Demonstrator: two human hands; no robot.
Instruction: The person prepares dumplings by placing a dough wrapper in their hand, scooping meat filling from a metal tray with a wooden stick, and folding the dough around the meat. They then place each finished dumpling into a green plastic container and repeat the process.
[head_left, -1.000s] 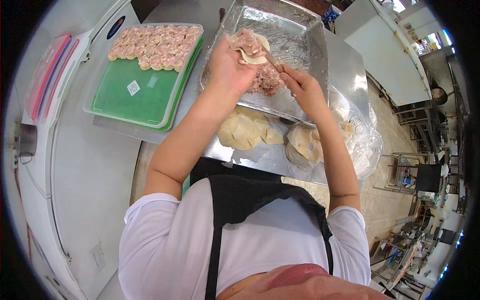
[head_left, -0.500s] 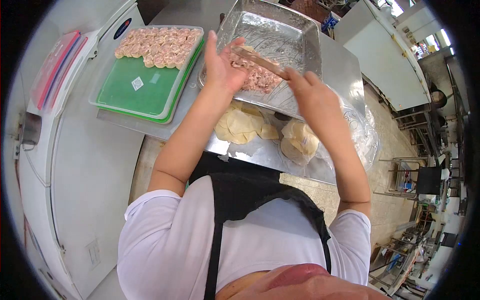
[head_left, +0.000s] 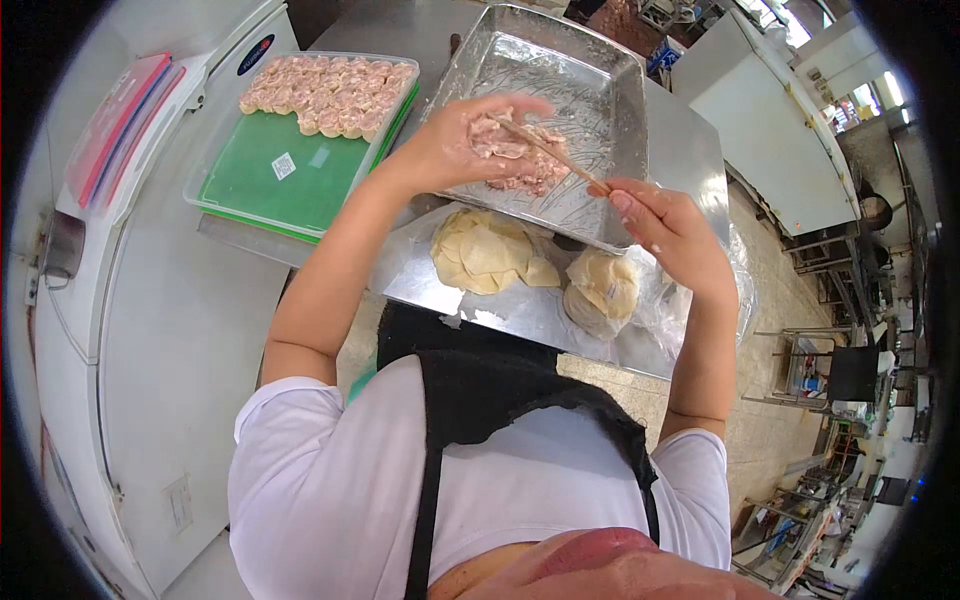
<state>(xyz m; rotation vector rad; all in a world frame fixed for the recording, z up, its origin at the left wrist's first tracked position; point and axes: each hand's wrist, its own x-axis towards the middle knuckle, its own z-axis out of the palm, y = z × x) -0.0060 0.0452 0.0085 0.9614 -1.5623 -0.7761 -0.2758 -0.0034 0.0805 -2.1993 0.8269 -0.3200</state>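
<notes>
My left hand [head_left: 450,145] is over the near left part of a metal tray, its fingers curled around a dumpling [head_left: 497,138] topped with pink minced meat. Its wrapper is mostly hidden by the fingers. Between the fingers and thumb of my right hand [head_left: 672,232] is a thin wooden spatula [head_left: 560,157], whose far end touches the meat in my left hand. Below lies a heap of minced meat [head_left: 540,178] in the metal tray [head_left: 628,120]. Round yellow dumpling wrappers [head_left: 480,252] lie in a loose pile at the tray's near side.
A plastic tray [head_left: 235,185] with a green base stands at left, rows of filled dumplings [head_left: 325,92] at its far end. A bagged stack of wrappers [head_left: 603,290] sits near the table's front edge. A white freezer [head_left: 180,380] borders the table's left.
My left hand has turned from an upright, spread palm to a cupped hold over the meat. My right hand has moved right and down, and the spatula now reaches the meat in my left.
</notes>
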